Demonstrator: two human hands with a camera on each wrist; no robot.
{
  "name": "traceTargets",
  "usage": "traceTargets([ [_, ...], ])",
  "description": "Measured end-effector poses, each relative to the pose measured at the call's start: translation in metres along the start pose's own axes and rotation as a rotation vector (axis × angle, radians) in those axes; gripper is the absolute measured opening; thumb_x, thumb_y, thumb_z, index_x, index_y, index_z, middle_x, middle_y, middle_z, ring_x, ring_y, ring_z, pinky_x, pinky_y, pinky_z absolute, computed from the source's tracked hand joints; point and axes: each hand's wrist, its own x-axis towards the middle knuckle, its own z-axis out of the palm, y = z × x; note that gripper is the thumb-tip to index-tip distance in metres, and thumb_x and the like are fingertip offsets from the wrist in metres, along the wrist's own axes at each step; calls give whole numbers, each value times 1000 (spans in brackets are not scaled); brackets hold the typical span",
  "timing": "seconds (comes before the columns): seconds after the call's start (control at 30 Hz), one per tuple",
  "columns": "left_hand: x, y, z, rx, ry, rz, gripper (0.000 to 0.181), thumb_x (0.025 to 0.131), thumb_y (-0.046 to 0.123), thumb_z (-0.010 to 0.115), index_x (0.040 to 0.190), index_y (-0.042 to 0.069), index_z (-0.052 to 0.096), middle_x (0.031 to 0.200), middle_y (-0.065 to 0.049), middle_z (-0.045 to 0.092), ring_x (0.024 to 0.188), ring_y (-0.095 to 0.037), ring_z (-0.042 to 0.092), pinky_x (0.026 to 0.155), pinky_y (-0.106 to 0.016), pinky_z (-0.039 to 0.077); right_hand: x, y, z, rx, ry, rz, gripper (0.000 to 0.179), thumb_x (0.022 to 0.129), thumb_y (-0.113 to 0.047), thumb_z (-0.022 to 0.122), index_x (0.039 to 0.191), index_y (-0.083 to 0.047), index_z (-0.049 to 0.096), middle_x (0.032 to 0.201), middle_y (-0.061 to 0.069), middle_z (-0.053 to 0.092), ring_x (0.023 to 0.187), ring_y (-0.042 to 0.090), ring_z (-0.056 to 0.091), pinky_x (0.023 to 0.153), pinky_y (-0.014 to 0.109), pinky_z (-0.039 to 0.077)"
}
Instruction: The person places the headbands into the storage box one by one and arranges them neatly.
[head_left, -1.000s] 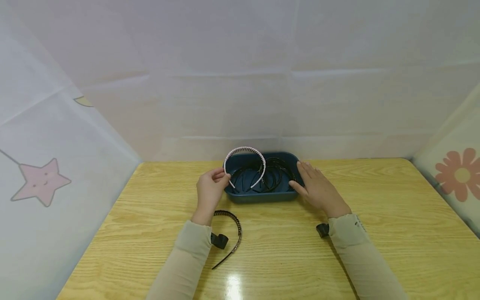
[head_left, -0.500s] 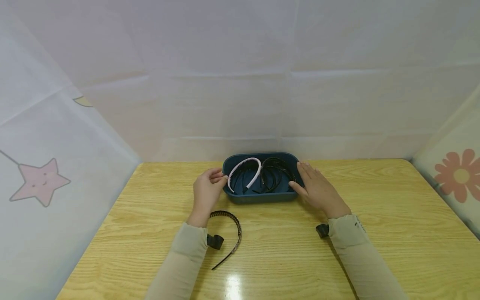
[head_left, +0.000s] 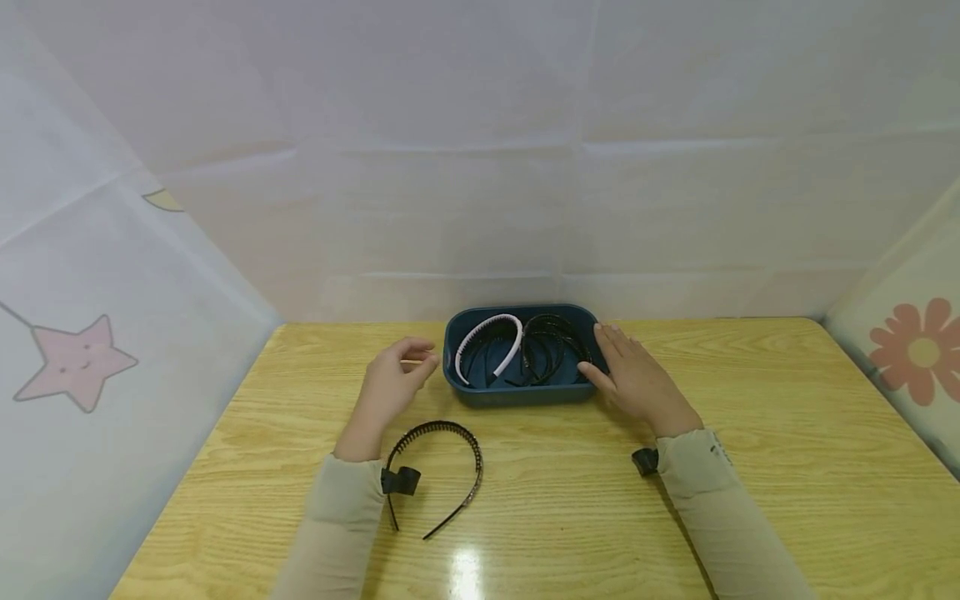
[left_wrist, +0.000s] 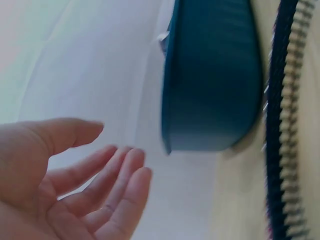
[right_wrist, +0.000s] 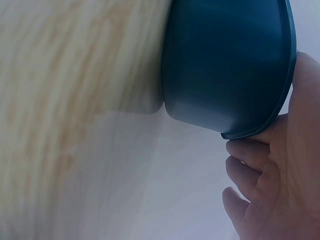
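A dark blue bin [head_left: 525,396] stands at the back of the table. Inside it, a white headband [head_left: 510,358] leans at the left and several black headbands [head_left: 551,321] lie at the right. My left hand [head_left: 393,371] is just left of the bin, holding nothing, its fingers loosely bent; the left wrist view shows a gap between the fingertips [left_wrist: 140,175] and the bin. My right hand [head_left: 637,379] rests on the bin's right end, fingers along the rim and thumb at the front. Close by my left wrist, a black toothed headband [head_left: 480,467] lies on the table.
The wooden table [head_left: 555,508] reaches back to a pale cloth backdrop [head_left: 510,167]. Printed cloth hangs at both sides, with a pink star [head_left: 78,362] on the left and a red flower [head_left: 918,350] on the right.
The white headband went down into the bin and my left hand let go of it. That hand then drew back left, uncovering more of the black headband. The right hand stayed still.
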Motion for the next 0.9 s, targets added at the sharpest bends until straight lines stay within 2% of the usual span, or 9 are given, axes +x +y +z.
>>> traceTargets([
  [0.2,-2,-5,-13,76,-124,1,35,103,25,62,130,2,65,119,-16,68,107,-34,68,81,-40,60,0,0,-1,-2,1,1,76,109,-46,42,159,7,20,164,27,19,151,44,18,124,55,13],
  [0.57,-4,-19,-17,195,-341,-8,29,101,18,64,123,-1,70,112,-13,69,94,-27,67,78,-39,58,2,1,1,0,-2,3,78,108,-50,41,159,6,20,165,26,19,152,43,16,125,54,12],
  [0.77,-7,-19,-18,248,-407,-36,17,97,14,69,107,2,76,96,-4,72,84,-16,63,76,-36,55,2,2,1,1,-12,11,79,108,-49,42,160,5,19,165,25,18,153,42,16,125,54,12],
  [0.9,-9,-18,-19,274,-447,-45,12,94,13,72,100,5,78,94,-2,72,82,-14,60,75,-33,53,1,2,1,3,-7,5,78,108,-48,44,159,6,19,165,26,19,152,43,16,125,55,13],
])
